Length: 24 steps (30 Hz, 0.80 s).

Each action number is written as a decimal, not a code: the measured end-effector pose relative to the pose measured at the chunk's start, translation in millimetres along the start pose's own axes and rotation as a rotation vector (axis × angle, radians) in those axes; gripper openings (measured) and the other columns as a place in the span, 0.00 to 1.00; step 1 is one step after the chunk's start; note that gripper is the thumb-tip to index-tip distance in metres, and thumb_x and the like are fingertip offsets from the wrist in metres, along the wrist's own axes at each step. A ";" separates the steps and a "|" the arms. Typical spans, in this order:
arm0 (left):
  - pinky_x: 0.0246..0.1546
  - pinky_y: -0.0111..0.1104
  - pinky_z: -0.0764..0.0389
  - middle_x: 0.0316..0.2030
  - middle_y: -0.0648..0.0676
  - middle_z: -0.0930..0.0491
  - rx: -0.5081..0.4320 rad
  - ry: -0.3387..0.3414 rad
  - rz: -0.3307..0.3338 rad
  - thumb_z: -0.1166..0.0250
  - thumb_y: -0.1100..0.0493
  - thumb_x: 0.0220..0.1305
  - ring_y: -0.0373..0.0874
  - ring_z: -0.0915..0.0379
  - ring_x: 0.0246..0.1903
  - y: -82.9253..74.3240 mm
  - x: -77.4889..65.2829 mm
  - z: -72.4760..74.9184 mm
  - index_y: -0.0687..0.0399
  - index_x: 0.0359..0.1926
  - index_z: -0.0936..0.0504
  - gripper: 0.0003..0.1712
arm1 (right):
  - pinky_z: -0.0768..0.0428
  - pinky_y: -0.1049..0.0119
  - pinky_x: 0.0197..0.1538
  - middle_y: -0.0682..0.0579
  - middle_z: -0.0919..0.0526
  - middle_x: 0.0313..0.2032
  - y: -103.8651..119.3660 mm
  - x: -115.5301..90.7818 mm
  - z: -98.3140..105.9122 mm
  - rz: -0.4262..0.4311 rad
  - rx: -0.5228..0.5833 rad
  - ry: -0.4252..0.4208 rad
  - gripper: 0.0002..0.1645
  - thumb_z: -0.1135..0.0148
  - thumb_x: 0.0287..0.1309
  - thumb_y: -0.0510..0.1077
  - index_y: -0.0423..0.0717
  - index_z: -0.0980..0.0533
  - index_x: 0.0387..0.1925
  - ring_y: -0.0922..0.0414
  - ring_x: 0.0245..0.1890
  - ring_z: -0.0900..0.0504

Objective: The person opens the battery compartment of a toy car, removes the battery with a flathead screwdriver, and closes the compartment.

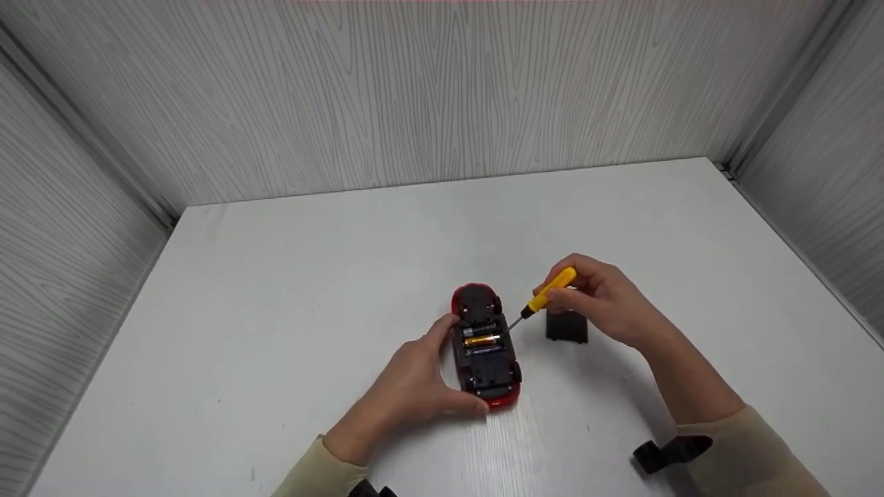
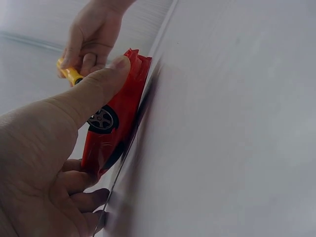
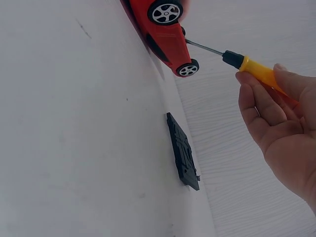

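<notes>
Head view: the red toy car (image 1: 492,373) lies upside down on the surface (image 1: 276,310), long axis running near to far, far end angled slightly left, 3 batteries (image 1: 482,340) exposed; the left hand's (image 1: 414,386) fingers grip it, the right hand's (image 1: 597,300) fingers pinch a screwdriver (image 1: 552,289) slanting down-left towards it. Left wrist view: thumb and fingers span the car lengthwise. Right wrist view: a black cover (image 3: 182,153) lies near the car.

room beyond car (image 1: 492,371), cover (image 1: 567,328) at right

Wood-grained walls (image 1: 442,90) around white tabletop (image 1: 311,276)
</notes>
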State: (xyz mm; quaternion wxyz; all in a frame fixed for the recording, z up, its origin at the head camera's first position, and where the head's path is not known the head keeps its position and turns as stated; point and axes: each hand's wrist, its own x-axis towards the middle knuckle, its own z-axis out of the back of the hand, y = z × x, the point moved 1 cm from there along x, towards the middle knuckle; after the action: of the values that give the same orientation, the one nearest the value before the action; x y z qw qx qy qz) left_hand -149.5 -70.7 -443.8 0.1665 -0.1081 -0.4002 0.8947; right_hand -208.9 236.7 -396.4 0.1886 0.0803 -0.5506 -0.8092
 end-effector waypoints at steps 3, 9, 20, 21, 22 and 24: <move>0.71 0.46 0.30 0.71 0.52 0.26 -0.008 0.000 0.003 0.10 0.34 0.33 0.47 0.29 0.69 0.1 -0.4 0.4 0.44 0.83 0.42 0.77 | 0.14 0.62 0.53 0.46 0.12 0.52 -3.5 0.7 1.4 -0.016 0.023 0.003 0.14 0.34 0.74 0.45 0.42 0.23 0.54 0.39 0.48 0.13; 0.71 0.43 0.30 0.73 0.51 0.27 -0.002 0.001 -0.008 0.10 0.34 0.34 0.45 0.31 0.70 -0.3 -1.0 1.3 0.46 0.83 0.43 0.78 | 0.14 0.62 0.55 0.42 0.14 0.51 -10.0 1.1 3.0 -0.035 0.070 -0.004 0.18 0.34 0.75 0.47 0.41 0.24 0.55 0.38 0.49 0.14; 0.72 0.45 0.32 0.74 0.52 0.29 0.009 0.013 0.005 0.10 0.33 0.34 0.47 0.32 0.71 -0.1 -1.1 2.3 0.46 0.83 0.43 0.78 | 0.15 0.61 0.56 0.40 0.15 0.52 -12.8 2.5 4.1 -0.045 0.104 0.007 0.18 0.36 0.76 0.47 0.39 0.25 0.57 0.37 0.52 0.14; 0.72 0.44 0.32 0.74 0.52 0.29 0.010 0.014 0.009 0.10 0.33 0.33 0.47 0.33 0.72 -0.4 -1.0 2.6 0.46 0.83 0.43 0.78 | 0.15 0.60 0.56 0.40 0.15 0.52 -11.4 2.5 3.8 -0.045 0.102 0.002 0.17 0.36 0.76 0.46 0.39 0.25 0.57 0.37 0.51 0.15; 0.73 0.45 0.32 0.74 0.53 0.29 0.011 0.015 0.010 0.10 0.33 0.34 0.47 0.33 0.72 -0.6 -0.8 3.0 0.46 0.83 0.43 0.78 | 0.15 0.59 0.56 0.40 0.15 0.52 -9.5 2.6 3.5 -0.040 0.097 -0.003 0.16 0.36 0.76 0.45 0.40 0.24 0.57 0.36 0.51 0.15; 0.73 0.45 0.33 0.75 0.53 0.30 0.012 0.017 0.012 0.11 0.33 0.34 0.47 0.34 0.73 -1.0 0.0 3.3 0.47 0.83 0.43 0.79 | 0.14 0.58 0.56 0.41 0.15 0.51 -4.6 2.3 2.3 -0.021 0.079 -0.020 0.14 0.36 0.76 0.43 0.40 0.24 0.56 0.36 0.50 0.15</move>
State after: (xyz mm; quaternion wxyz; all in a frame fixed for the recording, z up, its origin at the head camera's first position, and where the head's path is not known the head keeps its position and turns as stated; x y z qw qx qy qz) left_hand -150.4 -72.4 -440.9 0.1651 -0.1171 -0.3928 0.8971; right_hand -212.8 239.3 -399.6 0.1711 0.0854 -0.5833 -0.7894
